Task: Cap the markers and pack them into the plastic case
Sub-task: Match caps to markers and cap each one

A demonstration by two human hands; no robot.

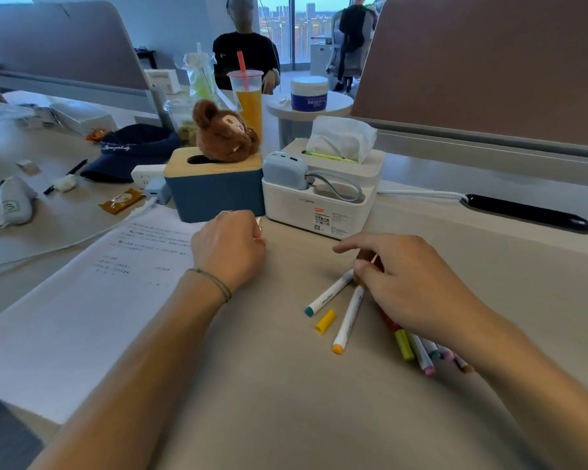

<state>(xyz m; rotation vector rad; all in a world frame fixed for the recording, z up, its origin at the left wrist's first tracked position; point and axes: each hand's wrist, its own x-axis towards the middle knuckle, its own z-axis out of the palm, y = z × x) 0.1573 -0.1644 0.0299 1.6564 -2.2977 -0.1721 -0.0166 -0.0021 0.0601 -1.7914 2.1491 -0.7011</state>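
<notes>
My right hand (404,283) reaches down over the loose markers, its thumb and fingers pinching a brownish marker (365,257) while the index finger points left. Beside it lie a white marker with a teal end (330,293), a white marker with an orange end (348,320) and a loose yellow cap (325,321). A bunch of markers (418,351) with yellow-green and pink ends pokes out from under my right wrist. My left hand (228,247) rests curled on the desk, and a thin pale sliver (258,222) sticks out of the fist. No plastic case shows.
Just behind my hands stand a blue tissue box (214,191) with a plush toy and a white tissue holder (319,205). A printed sheet (92,300) lies at the left. A drink cup (248,96), a cap and clutter sit farther back. A person sits beyond.
</notes>
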